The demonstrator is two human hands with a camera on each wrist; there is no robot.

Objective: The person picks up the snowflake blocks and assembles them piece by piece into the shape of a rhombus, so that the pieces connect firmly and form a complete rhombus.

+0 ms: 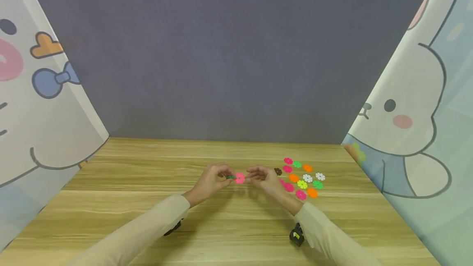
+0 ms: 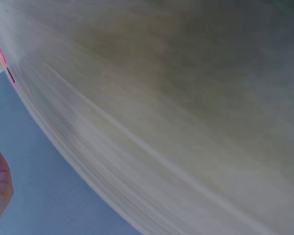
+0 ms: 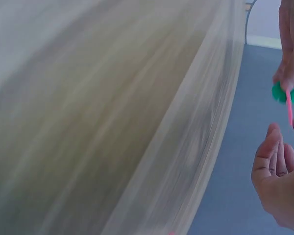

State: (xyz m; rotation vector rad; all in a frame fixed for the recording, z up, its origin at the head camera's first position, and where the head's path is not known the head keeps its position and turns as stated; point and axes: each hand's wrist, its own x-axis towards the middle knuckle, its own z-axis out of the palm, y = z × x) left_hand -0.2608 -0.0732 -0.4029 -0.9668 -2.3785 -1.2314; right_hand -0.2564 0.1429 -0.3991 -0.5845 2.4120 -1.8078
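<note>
At the middle of the table my left hand [image 1: 215,177] pinches a green flower-shaped disc [image 1: 231,177] between thumb and fingers. A pink flower-shaped disc [image 1: 239,178] stands out from it to the right, seen edge-on in the right wrist view, against the green disc [image 3: 279,92]. My right hand [image 1: 264,178] is just right of the pink disc, its fingers loosely bent and holding nothing visible. Whether its thumb touches the pink disc's edge I cannot tell. In the left wrist view only part of a hand [image 2: 0,191] shows at the left edge.
Several flower-shaped discs lie loose to the right of my right hand, among them an orange disc [image 1: 312,193], a yellow disc [image 1: 302,184] and a white disc [image 1: 320,176]. Black objects [image 1: 297,235] show beside both forearms. A dark panel [image 1: 229,60] rises behind the wooden table [image 1: 148,159].
</note>
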